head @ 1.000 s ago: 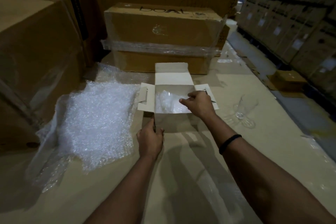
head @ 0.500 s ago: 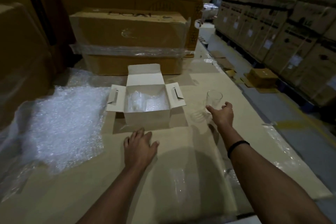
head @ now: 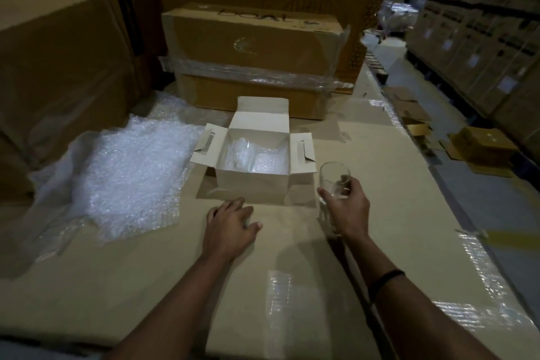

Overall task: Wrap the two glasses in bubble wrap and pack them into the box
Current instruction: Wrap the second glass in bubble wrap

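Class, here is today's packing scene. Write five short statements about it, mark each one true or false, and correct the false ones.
1. The right hand holds an unwrapped glass. True.
2. A bubble wrap sheet lies left of the white box. True.
3. The box's flaps are shut. False: they stand open.
4. The left hand grips the box. False: it lies open on the cardboard surface in front of the box, not touching it.
5. The box is empty. False: bubble wrap shows inside it.
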Tool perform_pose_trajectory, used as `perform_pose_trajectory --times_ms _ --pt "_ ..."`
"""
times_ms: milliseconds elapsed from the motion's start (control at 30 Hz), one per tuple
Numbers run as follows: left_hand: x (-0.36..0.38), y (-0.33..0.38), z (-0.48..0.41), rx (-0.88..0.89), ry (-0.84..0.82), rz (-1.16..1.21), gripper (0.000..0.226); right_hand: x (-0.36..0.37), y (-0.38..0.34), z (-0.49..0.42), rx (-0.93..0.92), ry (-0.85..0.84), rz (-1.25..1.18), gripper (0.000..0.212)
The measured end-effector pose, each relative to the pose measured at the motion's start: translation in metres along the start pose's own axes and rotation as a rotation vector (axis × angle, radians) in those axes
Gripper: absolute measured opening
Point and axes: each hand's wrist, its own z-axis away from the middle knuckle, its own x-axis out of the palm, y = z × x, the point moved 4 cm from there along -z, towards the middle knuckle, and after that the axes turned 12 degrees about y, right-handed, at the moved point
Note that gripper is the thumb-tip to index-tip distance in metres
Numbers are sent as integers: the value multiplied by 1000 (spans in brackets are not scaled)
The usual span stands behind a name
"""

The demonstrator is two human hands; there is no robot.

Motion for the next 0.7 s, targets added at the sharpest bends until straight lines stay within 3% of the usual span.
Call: perform_pose_trajectory --times_ms 67,167,333,467,567,633,700 --pt "-5 -1 -1 -57 92 154 42 20 -12 30 -56 -102 -55 45" --pt "-30 -16 4 -210 371 349 27 55 -29 65 -116 -215 -99 40" --pt "-67 -70 8 -158 592 38 28 96 -43 88 -72 -295 -82 45" --pt "-83 -128 -10 -319 533 -135 33 107 -44 91 -51 -276 -56 43" --pt "-86 -154 -29 -345 344 -240 36 110 -43 93 -42 -285 -22 39" --pt "-88 -161 -38 -365 243 -320 25 114 -39 96 -30 -321 1 36" --pt "-95 -162 -44 -378 243 -359 19 115 -37 100 -23 -370 18 37"
